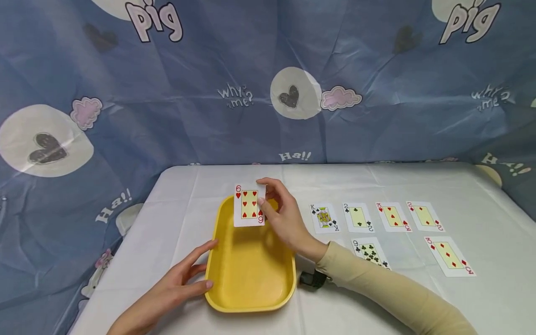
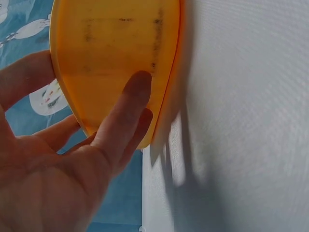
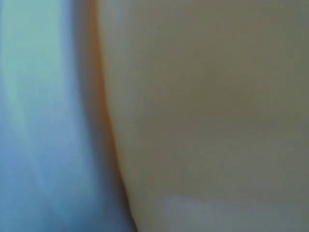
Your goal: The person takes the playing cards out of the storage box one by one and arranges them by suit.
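Over the far end of a yellow plastic tray (image 1: 252,279), my right hand (image 1: 289,222) pinches a six of hearts playing card (image 1: 249,204) by its right edge, thumb on the face. The card's face is turned up towards the head camera. My left hand (image 1: 176,284) is at the tray's left side, its thumb and fingers spread and touching the wall. From the left wrist, the left hand (image 2: 63,169) shows against the tray's outer wall (image 2: 111,48). The right wrist view is blurred and mostly filled by a beige surface.
Right of the tray, several cards lie face up: the king of spades (image 1: 324,218), two of clubs (image 1: 358,217) and others in the back row. In front are a partly covered nine of clubs (image 1: 369,251) and a three of diamonds (image 1: 450,257). A patterned blue cloth (image 1: 234,130) hangs behind.
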Demonstrator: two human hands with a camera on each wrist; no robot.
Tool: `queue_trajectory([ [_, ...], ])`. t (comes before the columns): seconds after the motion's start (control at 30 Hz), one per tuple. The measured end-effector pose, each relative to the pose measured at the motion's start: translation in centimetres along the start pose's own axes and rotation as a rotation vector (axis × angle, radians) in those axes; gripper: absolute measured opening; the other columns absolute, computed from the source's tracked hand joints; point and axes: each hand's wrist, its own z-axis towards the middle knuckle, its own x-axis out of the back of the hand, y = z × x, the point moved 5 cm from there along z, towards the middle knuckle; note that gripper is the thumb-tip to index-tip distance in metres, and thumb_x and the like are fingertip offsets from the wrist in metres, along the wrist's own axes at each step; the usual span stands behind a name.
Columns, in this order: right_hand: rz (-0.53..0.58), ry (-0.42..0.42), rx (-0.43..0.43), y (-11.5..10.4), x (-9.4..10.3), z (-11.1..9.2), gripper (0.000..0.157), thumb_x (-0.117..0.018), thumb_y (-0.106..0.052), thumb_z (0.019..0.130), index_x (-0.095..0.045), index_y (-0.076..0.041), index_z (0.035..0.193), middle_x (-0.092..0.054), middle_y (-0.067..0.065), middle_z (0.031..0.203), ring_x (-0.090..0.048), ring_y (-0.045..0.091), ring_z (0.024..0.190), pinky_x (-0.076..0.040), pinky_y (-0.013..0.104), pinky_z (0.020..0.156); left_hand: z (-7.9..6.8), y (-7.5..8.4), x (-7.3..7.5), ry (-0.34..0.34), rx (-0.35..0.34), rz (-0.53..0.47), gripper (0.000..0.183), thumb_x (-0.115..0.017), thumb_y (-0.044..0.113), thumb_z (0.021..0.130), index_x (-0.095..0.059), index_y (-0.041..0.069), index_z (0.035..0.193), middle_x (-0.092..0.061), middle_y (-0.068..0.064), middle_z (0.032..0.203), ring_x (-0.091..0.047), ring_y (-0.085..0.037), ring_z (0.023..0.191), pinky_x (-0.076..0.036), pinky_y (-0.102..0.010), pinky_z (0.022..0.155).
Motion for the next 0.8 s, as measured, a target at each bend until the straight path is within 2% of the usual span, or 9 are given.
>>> queue_trajectory([
  [0.1,0.108,0.052,0.056,0.2,0.4,0.0,0.04,-0.058,0.004,0.096,-0.054,-0.01,0.134,-0.046,0.013,0.1,-0.053,0.024,0.086,-0.049,0.027,0.07,-0.1,0.1,0.0,-0.026,-0.014,-0.022,0.074,-0.067,0.025,0.095,-0.026,0.029,0.156,-0.011,-0.008,0.163,-0.038,-0.033,0.136,-0.045,-0.046,0.1],
  [0.27,0.197,0.101,0.125,-0.2,1.1,-0.4,0.041,-0.057,0.003,0.097,-0.051,-0.007,0.137,-0.043,0.013,0.099,-0.051,0.024,0.084,-0.047,0.026,0.071,-0.1,0.1,0.0,-0.048,-0.015,-0.036,0.074,-0.066,0.025,0.095,-0.025,0.029,0.156,-0.01,-0.009,0.163,-0.036,-0.034,0.137,-0.045,-0.045,0.099],
  [0.37,0.263,0.112,0.104,-0.3,1.7,-0.6,0.044,-0.057,0.004,0.097,-0.048,-0.005,0.138,-0.043,0.012,0.101,-0.052,0.022,0.08,-0.051,0.028,0.066,-0.1,0.2,0.0,-0.049,-0.016,-0.036,0.075,-0.067,0.026,0.095,-0.025,0.03,0.156,-0.01,-0.008,0.163,-0.036,-0.034,0.137,-0.045,-0.045,0.099],
  [0.5,0.322,0.101,0.027,-0.1,3.0,-1.2,0.047,-0.056,0.004,0.097,-0.043,-0.005,0.141,-0.044,0.011,0.104,-0.057,0.02,0.076,-0.056,0.037,0.053,-0.1,0.2,-0.1,-0.063,-0.03,-0.041,0.075,-0.067,0.026,0.095,-0.025,0.03,0.156,-0.009,-0.008,0.163,-0.035,-0.034,0.138,-0.046,-0.043,0.098],
  [0.6,0.295,0.101,0.004,-0.4,4.4,-2.0,0.047,-0.057,0.005,0.097,-0.043,-0.006,0.141,-0.044,0.011,0.105,-0.06,0.02,0.077,-0.056,0.039,0.052,0.0,0.2,-0.2,-0.081,-0.044,-0.049,0.074,-0.066,0.025,0.095,-0.024,0.029,0.157,-0.009,-0.009,0.163,-0.035,-0.034,0.138,-0.046,-0.042,0.098],
  [0.8,0.176,0.089,0.03,-1.7,7.6,-3.9,0.048,-0.06,0.007,0.094,-0.047,-0.005,0.139,-0.046,0.016,0.107,-0.06,0.021,0.08,-0.056,0.042,0.052,0.1,0.0,-0.1,-0.073,-0.032,-0.048,0.074,-0.065,0.025,0.096,-0.023,0.028,0.157,-0.01,-0.012,0.162,-0.037,-0.035,0.137,-0.046,-0.044,0.098],
])
